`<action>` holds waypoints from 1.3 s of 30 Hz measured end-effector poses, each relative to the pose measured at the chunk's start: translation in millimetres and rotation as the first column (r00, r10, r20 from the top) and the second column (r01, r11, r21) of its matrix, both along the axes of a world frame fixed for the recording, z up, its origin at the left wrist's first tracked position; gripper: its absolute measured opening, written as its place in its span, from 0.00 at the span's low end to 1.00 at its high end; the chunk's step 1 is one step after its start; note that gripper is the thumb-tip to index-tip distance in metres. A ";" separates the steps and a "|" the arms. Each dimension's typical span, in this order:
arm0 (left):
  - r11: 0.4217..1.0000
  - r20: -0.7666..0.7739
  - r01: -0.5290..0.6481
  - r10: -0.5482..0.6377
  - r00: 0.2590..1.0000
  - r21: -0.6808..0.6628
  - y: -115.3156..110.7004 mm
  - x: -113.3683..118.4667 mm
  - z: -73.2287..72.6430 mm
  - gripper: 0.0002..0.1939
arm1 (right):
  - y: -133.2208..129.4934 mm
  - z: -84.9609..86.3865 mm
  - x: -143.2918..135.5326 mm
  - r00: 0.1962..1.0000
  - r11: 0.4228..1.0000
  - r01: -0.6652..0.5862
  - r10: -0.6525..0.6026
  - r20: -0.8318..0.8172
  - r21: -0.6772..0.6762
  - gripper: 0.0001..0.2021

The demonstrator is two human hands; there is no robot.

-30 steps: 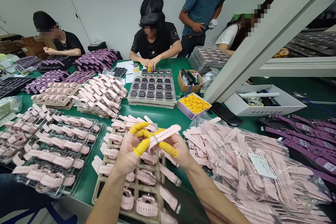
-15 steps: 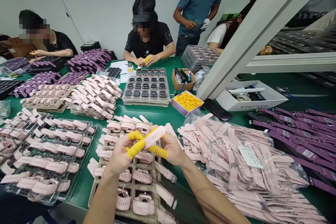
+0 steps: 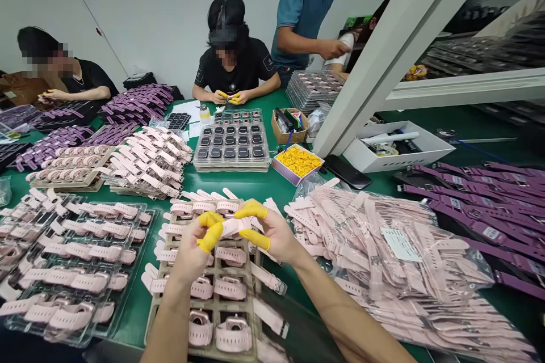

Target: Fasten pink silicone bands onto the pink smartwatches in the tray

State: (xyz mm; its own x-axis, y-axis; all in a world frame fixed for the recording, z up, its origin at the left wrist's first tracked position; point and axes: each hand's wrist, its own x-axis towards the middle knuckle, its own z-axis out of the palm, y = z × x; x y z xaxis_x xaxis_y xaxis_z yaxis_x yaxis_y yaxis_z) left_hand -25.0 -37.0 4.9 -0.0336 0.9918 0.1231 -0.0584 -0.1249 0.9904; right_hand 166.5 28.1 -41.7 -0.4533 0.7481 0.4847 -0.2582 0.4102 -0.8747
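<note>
Between my two hands is a pink watch strap (image 3: 232, 228), held above a beige compartment tray (image 3: 216, 312). My left hand (image 3: 200, 244), with yellow finger cots on thumb and forefinger, pinches the strap's left end. My right hand (image 3: 268, 232), in yellow cots too, grips the other end between thumb and fingers. Whether a watch body is attached to this strap is hidden by my fingers. Pink-strapped watches (image 3: 233, 333) sit in the tray's compartments below, several with straps hanging over its sides.
Clear trays of pink watches (image 3: 80, 278) lie left. Bagged pink straps (image 3: 361, 238) and purple straps (image 3: 481, 221) spread right. Ahead are a box of yellow finger cots (image 3: 298, 163), stacked trays of watch faces (image 3: 232, 142), a phone (image 3: 347, 172) and a slanted white post (image 3: 383, 62). Co-workers sit across.
The strap, upright and slanted before, now lies more level between my hands, its right end covered by my right fingers. The standing person has leaned over and reached right.
</note>
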 end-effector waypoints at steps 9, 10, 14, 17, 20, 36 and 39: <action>0.983 -0.161 0.082 -0.109 0.981 -0.163 -4.2 5.7 5.7 0.18 | -1.5 9.9 5.2 0.996 0.987 0.003 -0.017 0.085 0.158 0.16; 0.983 -0.185 0.071 -0.102 0.978 -0.168 -4.3 6.0 5.8 0.18 | -1.8 9.9 5.2 0.996 0.988 -0.006 -0.007 0.089 0.154 0.17; 0.990 -0.192 0.040 -0.065 0.979 -0.134 -3.3 6.3 3.9 0.17 | -2.3 5.1 3.4 0.997 0.999 -0.039 0.038 0.063 0.005 0.22; 0.993 -0.198 0.012 -0.034 0.980 -0.114 -3.2 8.3 2.3 0.17 | -2.4 3.8 1.4 1.000 0.999 -0.023 0.023 0.019 -0.031 0.20; 0.995 -0.231 -0.023 0.001 0.973 -0.094 -5.1 14.2 4.1 0.18 | -3.1 9.4 1.1 0.999 0.998 0.014 -0.017 0.038 0.068 0.16; 1.000 -0.121 0.013 -0.016 0.993 -0.021 0.5 15.3 1.1 0.18 | -1.3 19.1 6.7 0.998 1.000 -0.027 0.026 0.061 0.010 0.19; 1.000 -0.129 0.029 -0.028 0.991 0.006 0.5 11.2 1.6 0.18 | 0.2 12.7 5.1 0.997 0.986 -0.079 0.075 -0.033 -0.146 0.23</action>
State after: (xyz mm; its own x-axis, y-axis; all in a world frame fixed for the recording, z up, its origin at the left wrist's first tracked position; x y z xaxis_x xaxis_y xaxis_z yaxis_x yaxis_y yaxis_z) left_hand -13.9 -36.5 6.5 0.0110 0.9911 0.1325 0.0663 -0.1329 0.9889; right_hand 171.6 28.3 -29.0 -0.5007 0.7751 0.3853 -0.3088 0.2559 -0.9160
